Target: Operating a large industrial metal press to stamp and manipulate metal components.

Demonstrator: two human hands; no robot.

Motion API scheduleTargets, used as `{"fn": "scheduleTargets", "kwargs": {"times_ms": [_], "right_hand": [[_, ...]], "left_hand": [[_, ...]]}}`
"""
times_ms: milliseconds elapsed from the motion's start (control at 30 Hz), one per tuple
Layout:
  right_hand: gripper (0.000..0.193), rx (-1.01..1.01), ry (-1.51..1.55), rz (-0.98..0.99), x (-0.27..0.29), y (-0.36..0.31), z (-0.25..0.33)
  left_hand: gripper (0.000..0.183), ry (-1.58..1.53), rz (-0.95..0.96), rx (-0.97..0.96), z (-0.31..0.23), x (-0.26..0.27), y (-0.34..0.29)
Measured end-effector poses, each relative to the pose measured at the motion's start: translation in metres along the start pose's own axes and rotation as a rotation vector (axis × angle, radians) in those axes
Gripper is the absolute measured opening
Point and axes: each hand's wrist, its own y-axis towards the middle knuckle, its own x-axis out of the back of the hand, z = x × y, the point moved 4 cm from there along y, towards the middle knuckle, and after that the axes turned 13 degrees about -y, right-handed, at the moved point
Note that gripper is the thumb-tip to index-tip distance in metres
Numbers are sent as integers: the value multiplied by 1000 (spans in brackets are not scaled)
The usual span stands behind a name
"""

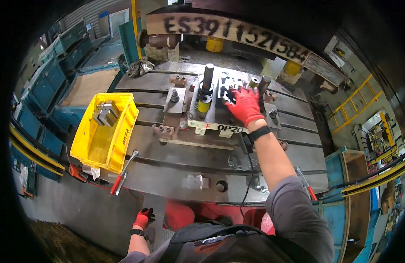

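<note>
Red-gloved right grip (pixel 245 104), yellow cylinder (pixel 204 104), bright yellow bin (pixel 97 147), metallic grey bed (pixel 167 175), grey sleeve (pixel 299 210).

The steel table (pixel 167 177) is softly lit, the overhead machine body (pixel 272 14) is sunk in shadow, and straight edges are bent toward the blackened fisheye rim.

hands (pixel 243 103) (pixel 143 218): 2 | wristbands (pixel 259 133) (pixel 138 232): 2 (one per wrist) | yellow bin (pixel 94 160): 1

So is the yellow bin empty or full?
Neither: the yellow bin is partly filled. Grey metal blocks sit toward its far end, with yellow floor showing nearer.
</note>
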Motion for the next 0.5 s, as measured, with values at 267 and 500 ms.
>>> {"fn": "scheduleTargets", "kwargs": {"times_ms": [267, 500], "right_hand": [[50, 6, 275, -328, 40, -66, -40], [51, -402, 307, -176, 0, -299, -136]], "left_hand": [[40, 260, 116, -15, -39, -40, -50], [38, 712, 492, -475, -16, -48, -61]]}}
